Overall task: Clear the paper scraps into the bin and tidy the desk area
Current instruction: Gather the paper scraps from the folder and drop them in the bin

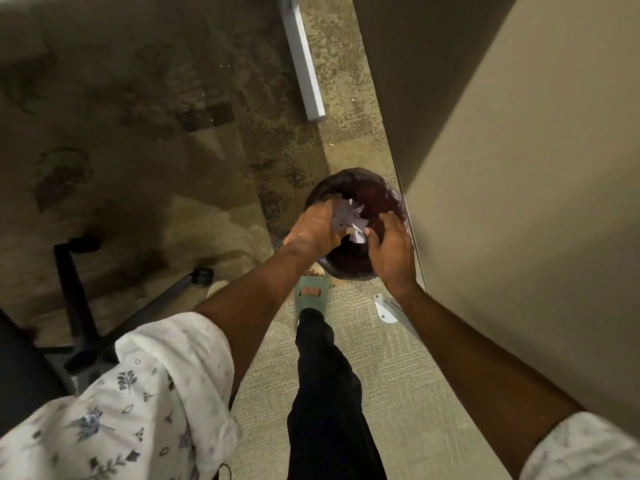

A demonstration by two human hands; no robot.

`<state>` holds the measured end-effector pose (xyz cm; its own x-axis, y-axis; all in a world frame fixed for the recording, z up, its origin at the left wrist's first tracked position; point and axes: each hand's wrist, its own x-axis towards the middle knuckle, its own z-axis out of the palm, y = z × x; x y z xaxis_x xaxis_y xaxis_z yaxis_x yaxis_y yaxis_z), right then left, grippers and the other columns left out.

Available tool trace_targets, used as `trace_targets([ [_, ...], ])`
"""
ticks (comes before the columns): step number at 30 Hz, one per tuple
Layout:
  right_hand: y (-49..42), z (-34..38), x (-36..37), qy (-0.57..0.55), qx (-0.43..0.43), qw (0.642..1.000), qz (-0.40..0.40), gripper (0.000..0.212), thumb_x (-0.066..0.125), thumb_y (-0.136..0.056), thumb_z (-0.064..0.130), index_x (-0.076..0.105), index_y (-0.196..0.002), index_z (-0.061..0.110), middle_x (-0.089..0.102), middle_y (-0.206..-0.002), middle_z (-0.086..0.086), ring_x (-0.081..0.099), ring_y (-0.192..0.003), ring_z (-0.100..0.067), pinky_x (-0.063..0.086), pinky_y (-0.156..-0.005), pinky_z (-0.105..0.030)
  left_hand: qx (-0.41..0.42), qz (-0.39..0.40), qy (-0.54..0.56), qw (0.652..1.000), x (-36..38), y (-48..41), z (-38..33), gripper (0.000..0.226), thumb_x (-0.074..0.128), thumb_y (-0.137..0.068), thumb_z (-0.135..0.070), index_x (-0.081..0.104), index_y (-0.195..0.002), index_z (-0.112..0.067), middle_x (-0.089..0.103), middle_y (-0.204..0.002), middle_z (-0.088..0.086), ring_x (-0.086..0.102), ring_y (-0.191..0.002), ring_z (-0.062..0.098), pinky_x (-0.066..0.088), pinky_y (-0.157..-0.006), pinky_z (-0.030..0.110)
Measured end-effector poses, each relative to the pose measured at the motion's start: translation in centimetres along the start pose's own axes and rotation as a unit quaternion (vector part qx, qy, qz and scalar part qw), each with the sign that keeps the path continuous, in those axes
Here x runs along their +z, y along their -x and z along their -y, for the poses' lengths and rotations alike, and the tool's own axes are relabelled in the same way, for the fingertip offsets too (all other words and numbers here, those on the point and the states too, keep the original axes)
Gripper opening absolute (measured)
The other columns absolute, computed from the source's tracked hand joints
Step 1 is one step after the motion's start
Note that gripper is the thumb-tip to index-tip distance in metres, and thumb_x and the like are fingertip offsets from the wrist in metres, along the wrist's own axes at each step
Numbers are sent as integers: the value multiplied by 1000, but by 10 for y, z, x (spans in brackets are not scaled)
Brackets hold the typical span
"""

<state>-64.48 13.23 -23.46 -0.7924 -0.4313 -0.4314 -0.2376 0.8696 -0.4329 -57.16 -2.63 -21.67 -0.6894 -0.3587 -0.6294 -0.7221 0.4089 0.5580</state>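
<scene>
A round dark bin [381, 195] lined with a dark bag stands on the carpet beside the desk panel. Both my hands are over its mouth. My left hand [315, 230] cups a bunch of pale paper scraps [349, 220] against its palm. My right hand [391, 251] is on the other side of the bunch, fingers spread, its fingertips touching the scraps. The scraps sit between the two hands, just above the inside of the bin. The bottom of the bin is hidden by my hands.
A beige desk panel [519, 202] rises at the right, its metal foot [386, 308] near the bin. A grey desk leg [304, 64] lies at the top. An office chair base with a caster [202, 275] is at the left. My sandalled foot [310, 292] stands before the bin.
</scene>
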Motion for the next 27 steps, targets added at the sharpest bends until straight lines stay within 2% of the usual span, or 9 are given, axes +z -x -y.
trace_targets([
  [3, 10, 12, -6, 44, -20, 999, 17, 63, 48, -102, 39, 30, -154, 7, 25, -163, -12, 17, -152, -28, 24, -119, -44, 18, -16, -69, 997, -10, 10, -8, 77, 52, -97, -54, 23, -158, -17, 49, -147, 16, 48, -134, 36, 39, -110, 50],
  [5, 18, 25, -13, 79, -49, 996, 2, 69, 45, -103, 44, 21, -157, 8, 16, -166, -9, 8, -154, -25, 19, -121, -43, 28, -28, -111, 993, -19, 20, -11, 79, 41, -98, -62, 20, -159, -18, 44, -152, 14, 43, -138, 34, 31, -114, 51],
  [8, 30, 48, -28, 110, -89, 990, -11, 71, 43, -102, 43, 17, -157, 6, 13, -166, -10, 6, -154, -25, 15, -125, -42, 60, -66, -152, 984, -36, 39, -11, 79, 29, -98, -67, 23, -158, -15, 41, -155, 12, 37, -143, 32, 15, -122, 52],
  [11, 43, 75, -48, 119, -126, 985, -16, 70, 41, -103, 41, 18, -157, 4, 14, -166, -13, 7, -154, -26, 15, -125, -44, 70, -105, -163, 979, -60, 61, -13, 75, 24, -101, -64, 23, -157, -14, 28, -163, 10, 15, -154, 27, 3, -125, 52],
  [13, 54, 100, -69, 133, -153, 979, -26, 69, 36, -103, 45, 18, -157, 4, 15, -166, -12, 8, -154, -26, 15, -124, -44, 69, -138, -163, 974, -85, 84, -16, 75, 22, -102, -63, 17, -159, -15, 14, -168, 6, 1, -156, 22, 2, -126, 51],
  [15, 62, 122, -87, 147, -173, 973, -32, 71, 27, -102, 50, 19, -157, 5, 17, -165, -12, 10, -154, -26, 17, -124, -44, 62, -155, -167, 972, -107, 107, -15, 76, 19, -102, -64, 8, -161, -17, 4, -170, 3, -4, -156, 20, 0, -126, 51],
  [20, 87, 176, -128, 171, -213, 961, -36, 70, 32, -102, 52, 20, -156, 9, 17, -166, -10, 11, -154, -25, 19, -124, -45, 16, -193, -162, 968, -163, 167, -13, 82, 15, -99, -70, 3, -161, -19, 0, -170, 2, -8, -156, 20, 0, -125, 53],
  [23, 103, 210, -150, 200, -248, 947, -48, 74, 22, -101, 58, 17, -158, 10, 13, -167, -8, 7, -154, -24, 17, -124, -42, -16, -217, -160, 963, -196, 203, -11, 85, 10, -95, -74, 0, -161, -21, -5, -169, 1, -12, -155, 21, 1, -125, 54],
  [27, 127, 250, -166, 217, -306, 926, -37, 75, 20, -102, 61, 9, -159, 14, 3, -168, -6, -1, -154, -21, 15, -125, -44, -63, -262, -129, 954, -232, 259, -1, 85, 11, -96, -75, -1, -161, -22, -10, -168, 0, -15, -154, 20, -3, -125, 53],
])
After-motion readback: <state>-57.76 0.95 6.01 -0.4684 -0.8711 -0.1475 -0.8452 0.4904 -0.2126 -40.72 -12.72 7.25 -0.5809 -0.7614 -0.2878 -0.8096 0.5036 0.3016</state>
